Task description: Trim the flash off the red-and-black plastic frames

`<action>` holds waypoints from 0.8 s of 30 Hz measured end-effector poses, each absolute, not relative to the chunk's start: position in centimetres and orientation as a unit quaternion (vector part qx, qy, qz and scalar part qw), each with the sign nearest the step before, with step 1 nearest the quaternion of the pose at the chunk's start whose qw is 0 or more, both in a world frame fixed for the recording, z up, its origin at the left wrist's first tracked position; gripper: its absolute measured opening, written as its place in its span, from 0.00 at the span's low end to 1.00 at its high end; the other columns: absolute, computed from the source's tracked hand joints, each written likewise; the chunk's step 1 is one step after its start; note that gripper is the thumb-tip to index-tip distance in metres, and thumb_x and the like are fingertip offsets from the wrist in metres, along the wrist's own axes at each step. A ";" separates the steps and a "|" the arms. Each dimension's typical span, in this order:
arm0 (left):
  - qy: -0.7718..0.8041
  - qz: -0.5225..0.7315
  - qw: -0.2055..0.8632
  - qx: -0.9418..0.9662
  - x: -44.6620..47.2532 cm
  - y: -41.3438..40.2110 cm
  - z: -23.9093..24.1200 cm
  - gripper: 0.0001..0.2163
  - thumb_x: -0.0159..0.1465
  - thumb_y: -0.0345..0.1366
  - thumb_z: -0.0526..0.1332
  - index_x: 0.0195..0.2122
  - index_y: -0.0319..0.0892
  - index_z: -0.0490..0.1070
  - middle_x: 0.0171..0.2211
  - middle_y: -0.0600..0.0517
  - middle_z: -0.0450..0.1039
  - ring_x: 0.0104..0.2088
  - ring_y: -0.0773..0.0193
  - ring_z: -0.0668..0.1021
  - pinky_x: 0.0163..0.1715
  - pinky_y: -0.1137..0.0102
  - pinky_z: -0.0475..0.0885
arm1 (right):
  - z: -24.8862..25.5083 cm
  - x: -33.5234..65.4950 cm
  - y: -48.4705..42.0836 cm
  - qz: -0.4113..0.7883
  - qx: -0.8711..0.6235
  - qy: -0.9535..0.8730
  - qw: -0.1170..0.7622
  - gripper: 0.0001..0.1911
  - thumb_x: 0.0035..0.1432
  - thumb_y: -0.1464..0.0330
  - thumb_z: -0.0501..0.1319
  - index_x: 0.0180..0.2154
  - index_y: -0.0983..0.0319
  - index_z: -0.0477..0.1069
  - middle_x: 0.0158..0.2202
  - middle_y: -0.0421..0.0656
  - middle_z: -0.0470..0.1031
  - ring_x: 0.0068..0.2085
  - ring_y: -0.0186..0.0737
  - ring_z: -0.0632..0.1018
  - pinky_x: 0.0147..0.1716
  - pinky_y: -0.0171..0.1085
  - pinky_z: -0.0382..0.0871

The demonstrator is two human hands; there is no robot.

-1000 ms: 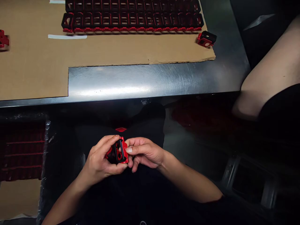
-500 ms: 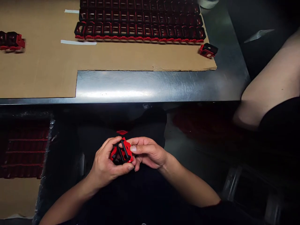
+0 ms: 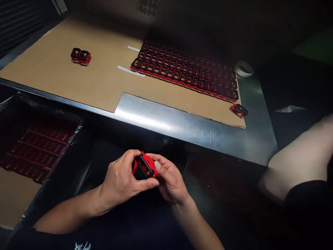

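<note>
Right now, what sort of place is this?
Probably a small-parts assembly workshop: rows of identical red-and-black parts sit on a cardboard-lined steel bench, and the left hand and right hand hold another part.

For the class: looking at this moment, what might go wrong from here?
The red-and-black part is held only between the fingers of the left hand and right hand, above dark clothing, so it might slip and be hard to spot. The lone part sits at the cardboard sheet's edge and could perhaps get knocked off.
</note>
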State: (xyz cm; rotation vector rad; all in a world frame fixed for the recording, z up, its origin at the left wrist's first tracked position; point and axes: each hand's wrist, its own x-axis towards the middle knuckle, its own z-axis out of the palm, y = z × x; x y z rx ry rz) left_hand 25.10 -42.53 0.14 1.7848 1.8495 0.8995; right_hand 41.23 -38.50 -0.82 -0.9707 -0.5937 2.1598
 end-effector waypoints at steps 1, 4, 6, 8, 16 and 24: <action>0.669 0.318 0.221 0.635 25.0 -42.5 0.4 0.32 0.52 0.61 0.69 0.48 0.44 0.65 0.34 0.51 0.79 0.29 0.59 0.82 0.27 0.67 0.78 | -0.6 41.1 -38.4 0.832 -0.375 -0.226 0.340 0.16 0.54 0.59 0.74 0.43 0.60 0.82 0.38 0.43 0.83 0.37 0.35 0.81 0.42 0.33 0.74; 0.683 0.291 0.269 0.614 24.9 -42.4 1.0 0.31 0.53 0.61 0.68 0.48 0.45 0.65 0.33 0.52 0.79 0.28 0.58 0.82 0.25 0.67 0.76 | -0.5 40.8 -38.3 0.835 -0.387 -0.211 0.329 0.17 0.53 0.59 0.74 0.42 0.61 0.81 0.36 0.42 0.83 0.36 0.35 0.80 0.38 0.32 0.74; 0.688 0.275 0.292 0.605 24.7 -42.3 1.1 0.30 0.53 0.61 0.68 0.48 0.46 0.66 0.32 0.53 0.79 0.29 0.57 0.82 0.25 0.67 0.76 | -0.7 40.7 -38.4 0.838 -0.394 -0.198 0.321 0.18 0.52 0.58 0.75 0.41 0.61 0.80 0.36 0.42 0.82 0.34 0.34 0.79 0.36 0.31 0.73; 0.690 0.266 0.308 0.599 24.5 -42.2 1.0 0.29 0.53 0.60 0.68 0.48 0.47 0.66 0.32 0.53 0.79 0.29 0.57 0.82 0.25 0.67 0.76 | -0.9 40.6 -38.5 0.841 -0.400 -0.188 0.313 0.19 0.51 0.57 0.75 0.41 0.61 0.80 0.35 0.42 0.81 0.34 0.34 0.79 0.34 0.31 0.72; 0.683 0.267 0.329 0.595 24.7 -42.6 0.3 0.29 0.54 0.53 0.70 0.52 0.45 0.67 0.36 0.52 0.79 0.30 0.60 0.81 0.27 0.68 0.76 | -1.5 40.3 -38.4 0.842 -0.397 -0.173 0.322 0.19 0.49 0.60 0.76 0.41 0.62 0.80 0.35 0.42 0.80 0.32 0.33 0.77 0.33 0.31 0.72; 0.819 0.259 0.070 0.508 10.5 -31.3 3.6 0.28 0.57 0.53 0.67 0.53 0.42 0.72 0.49 0.40 0.78 0.48 0.45 0.79 0.47 0.55 0.72 | -3.7 42.5 -38.4 0.786 -0.470 -0.160 0.367 0.18 0.48 0.60 0.76 0.38 0.61 0.78 0.28 0.38 0.74 0.27 0.31 0.73 0.26 0.30 0.70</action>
